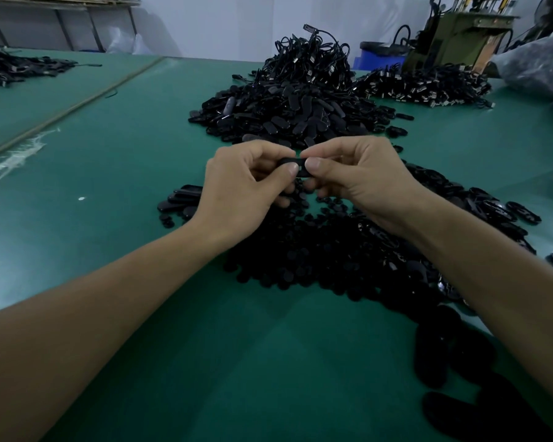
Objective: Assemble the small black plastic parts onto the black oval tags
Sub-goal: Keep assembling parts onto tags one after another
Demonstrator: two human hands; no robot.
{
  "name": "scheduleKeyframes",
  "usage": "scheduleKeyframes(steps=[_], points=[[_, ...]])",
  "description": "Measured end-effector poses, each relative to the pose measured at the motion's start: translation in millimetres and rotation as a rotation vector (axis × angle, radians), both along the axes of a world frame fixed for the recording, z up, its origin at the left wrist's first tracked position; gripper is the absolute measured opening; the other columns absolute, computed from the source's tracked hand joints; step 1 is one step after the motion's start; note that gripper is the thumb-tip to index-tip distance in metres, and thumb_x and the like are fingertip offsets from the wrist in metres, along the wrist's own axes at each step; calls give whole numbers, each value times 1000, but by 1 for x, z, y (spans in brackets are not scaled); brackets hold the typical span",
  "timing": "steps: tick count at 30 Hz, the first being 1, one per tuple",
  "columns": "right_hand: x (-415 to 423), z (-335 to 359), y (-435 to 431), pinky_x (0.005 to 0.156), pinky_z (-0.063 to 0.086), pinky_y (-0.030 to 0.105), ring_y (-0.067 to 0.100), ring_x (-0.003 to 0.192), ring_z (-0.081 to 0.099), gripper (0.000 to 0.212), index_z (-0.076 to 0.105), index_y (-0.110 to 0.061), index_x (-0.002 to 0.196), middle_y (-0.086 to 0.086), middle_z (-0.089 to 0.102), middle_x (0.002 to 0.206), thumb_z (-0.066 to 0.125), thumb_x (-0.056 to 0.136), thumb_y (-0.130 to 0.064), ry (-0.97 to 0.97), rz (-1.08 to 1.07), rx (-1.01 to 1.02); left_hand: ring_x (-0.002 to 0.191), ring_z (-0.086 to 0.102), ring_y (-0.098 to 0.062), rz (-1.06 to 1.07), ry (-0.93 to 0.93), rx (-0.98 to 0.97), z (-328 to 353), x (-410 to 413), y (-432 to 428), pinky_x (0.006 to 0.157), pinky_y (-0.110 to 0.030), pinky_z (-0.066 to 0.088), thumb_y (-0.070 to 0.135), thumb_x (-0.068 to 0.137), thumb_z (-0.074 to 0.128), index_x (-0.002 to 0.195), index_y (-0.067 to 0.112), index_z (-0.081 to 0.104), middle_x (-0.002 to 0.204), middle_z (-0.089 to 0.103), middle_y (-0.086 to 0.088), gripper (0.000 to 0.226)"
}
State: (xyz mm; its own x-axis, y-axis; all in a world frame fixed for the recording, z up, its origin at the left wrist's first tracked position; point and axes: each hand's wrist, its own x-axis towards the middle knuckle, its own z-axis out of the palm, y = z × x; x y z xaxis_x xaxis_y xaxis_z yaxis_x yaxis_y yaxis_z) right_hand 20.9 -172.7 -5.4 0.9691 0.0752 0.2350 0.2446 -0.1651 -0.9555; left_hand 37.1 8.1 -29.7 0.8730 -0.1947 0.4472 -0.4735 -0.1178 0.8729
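Centrally, above the green table (125,161), the left hand (240,183) and right hand (361,177) meet thumb to thumb. Each grip is closed, thumb and curled fingers pinching opposite ends of one black oval tag (300,167) held level in the air. Whether a small part sits on it, cannot tell; the thumbs hide most of it. Directly below the hands, a spread of small round black parts (300,256) on the table. A few loose tags (179,202) lie just left of the left wrist, and more open-framed pieces (492,208) trail off to the right. Beyond the hands is a big heap of oval tags (288,113), topped by a tangle of corded pieces (313,59). At rear right are a second corded heap (428,86), a blue bin (380,60) and a green machine (454,36).
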Motion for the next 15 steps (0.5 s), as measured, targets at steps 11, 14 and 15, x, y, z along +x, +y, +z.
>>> scheduleKeyframes(steps=[11,14,15], points=[[-1,-1,6,61,52,22,15,67,69,9,70,-12,86,5,74,73,68,90,-4,5,-13,97,72,75,-19,-28,118,-218,2,3,0,67,-26,59,12,81,84,107,17,65,89,77,-9,32],[-2,0,7,61,54,22,17,68,71,9,70,-11,86,7,75,76,69,90,-3,-28,-18,-4,74,76,-20,-21,75,-188,1,2,-1,66,-28,60,8,83,81,103,15,68,84,78,-5,24],[-3,1,6,61,54,22,17,68,72,9,71,-12,86,6,76,77,70,90,-4,-39,-29,-70,75,76,-21,-14,62,-184,1,3,-1,67,-29,60,8,85,80,104,15,69,85,78,-5,23]])
